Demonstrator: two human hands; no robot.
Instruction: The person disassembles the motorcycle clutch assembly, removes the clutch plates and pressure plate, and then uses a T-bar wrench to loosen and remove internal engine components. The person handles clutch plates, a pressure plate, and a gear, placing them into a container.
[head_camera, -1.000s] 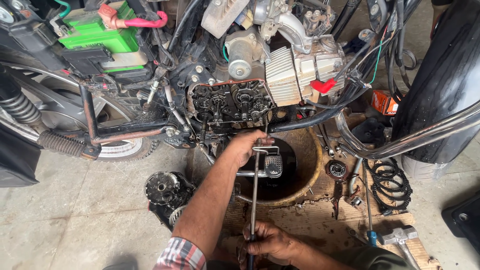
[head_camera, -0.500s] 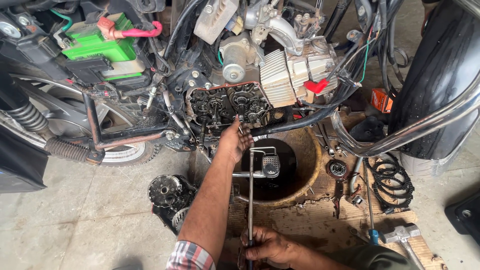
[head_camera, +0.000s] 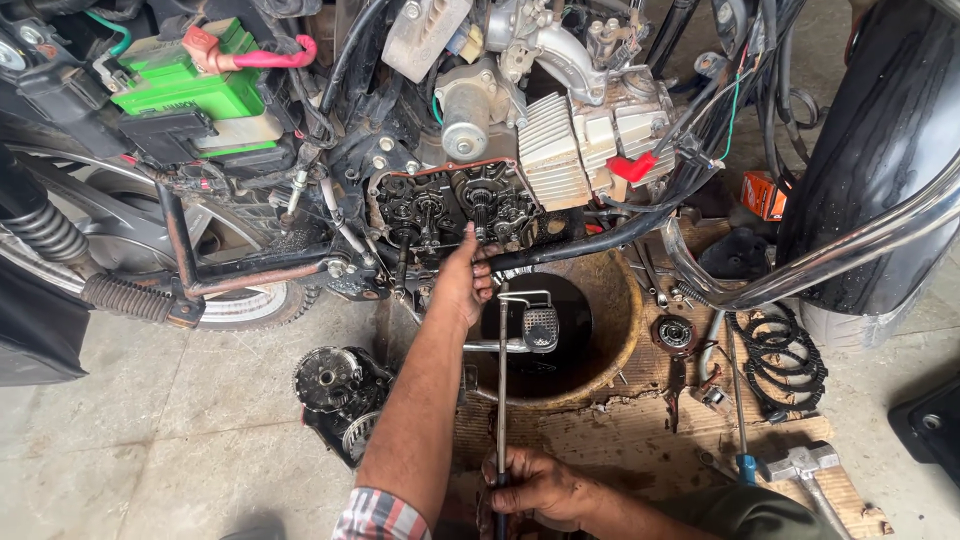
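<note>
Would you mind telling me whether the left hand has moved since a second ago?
Yes. The left hand has risen from the brake pedal to the open engine gears; the right hand stays low on the long rod.

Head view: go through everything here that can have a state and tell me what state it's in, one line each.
Engine side case: cover off, gears exposed.
Left hand: reaching up to the exposed gears.
Right hand: gripping the long-shaft tool, held upright.
Drain pan: holds dark oil.
Removed clutch part: lying on floor.
Hammer: lying unused.
</note>
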